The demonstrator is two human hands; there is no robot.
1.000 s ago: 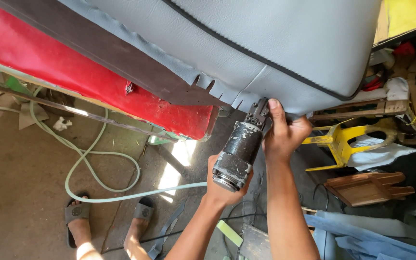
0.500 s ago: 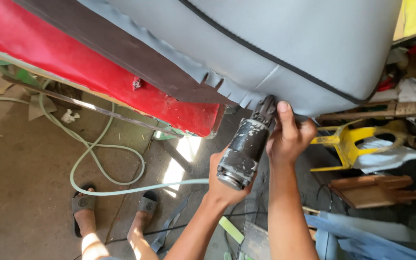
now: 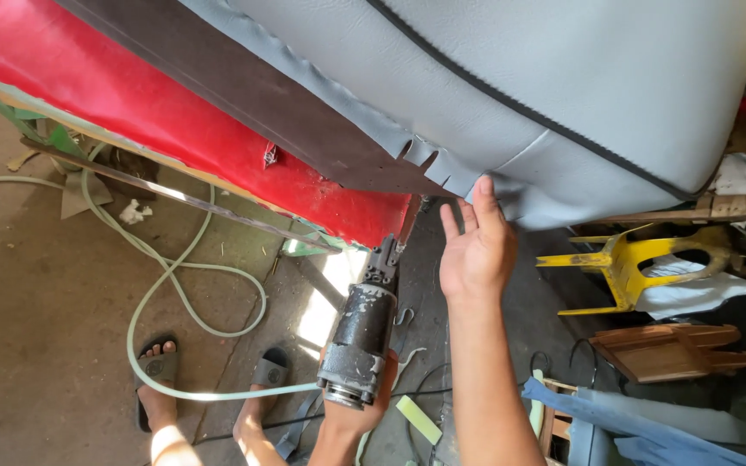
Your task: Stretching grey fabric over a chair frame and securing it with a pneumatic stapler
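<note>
The left hand [image 3: 351, 412] grips the stapler [image 3: 364, 341], nose up at the cover [image 3: 511, 95] edge; the right hand [image 3: 477, 246], fingers open, presses that edge taut for it.

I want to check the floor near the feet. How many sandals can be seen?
2. One sandal is on the foot at lower left, inside the hose loop. The other sandal is to its right, beside the stapler.

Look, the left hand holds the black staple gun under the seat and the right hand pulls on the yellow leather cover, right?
Not quite: the head view shows the cover is grey, not yellow. The left hand does hold the black staple gun, and the right hand touches the cover's edge.
</note>
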